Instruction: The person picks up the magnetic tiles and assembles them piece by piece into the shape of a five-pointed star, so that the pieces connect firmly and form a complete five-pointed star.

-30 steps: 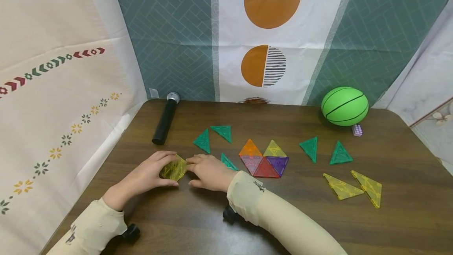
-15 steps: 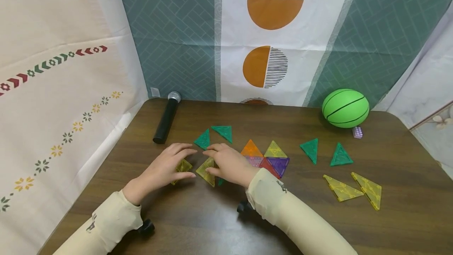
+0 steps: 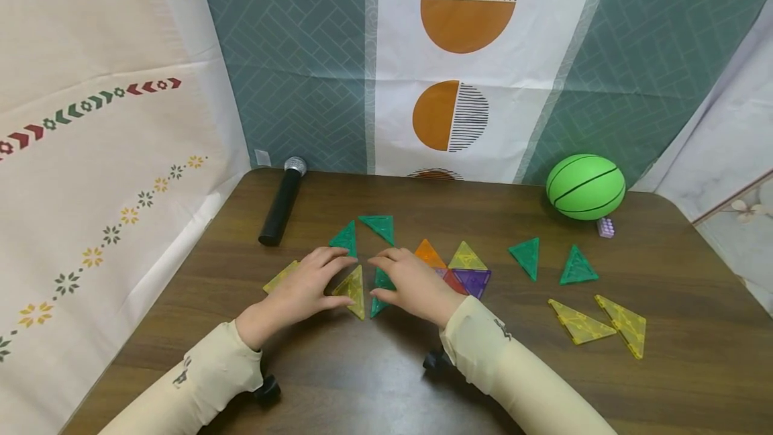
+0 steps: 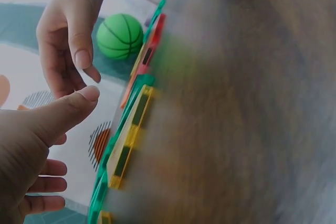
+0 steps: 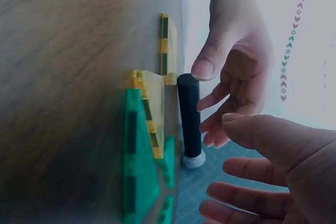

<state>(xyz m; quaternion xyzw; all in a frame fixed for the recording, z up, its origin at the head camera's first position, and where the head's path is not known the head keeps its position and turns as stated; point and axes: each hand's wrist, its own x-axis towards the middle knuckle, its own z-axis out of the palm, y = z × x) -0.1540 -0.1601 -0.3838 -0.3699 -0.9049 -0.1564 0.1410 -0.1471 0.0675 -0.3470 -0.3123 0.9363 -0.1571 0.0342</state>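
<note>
My left hand (image 3: 302,293) hovers over the table with fingers relaxed and thumb spread, holding nothing. Beside its thumb lies a yellow triangular magnetic tile (image 3: 356,293). Partly behind the same hand, a second yellow triangular tile (image 3: 279,278) lies to the left. My right hand (image 3: 417,287) faces the left one, fingers loosely bent, and partly covers a green triangular tile (image 3: 379,304). The left wrist view shows a gap between the left thumb and the yellow tile (image 4: 131,135). In the right wrist view the green tile (image 5: 139,166) lies flat, apart from the right hand.
Beyond the hands are two green triangles (image 3: 379,225). Joined coloured tiles (image 3: 468,257) sit right of centre, partly covered. Farther right lie green tiles (image 3: 578,266) and yellow tiles (image 3: 581,322). A microphone (image 3: 280,210), green ball (image 3: 586,186) and purple brick (image 3: 606,227) stand farther back.
Both hands have moved right. Two yellow tiles that lay together between the hands are now apart, one left behind on the left and one beside the green tile.
</note>
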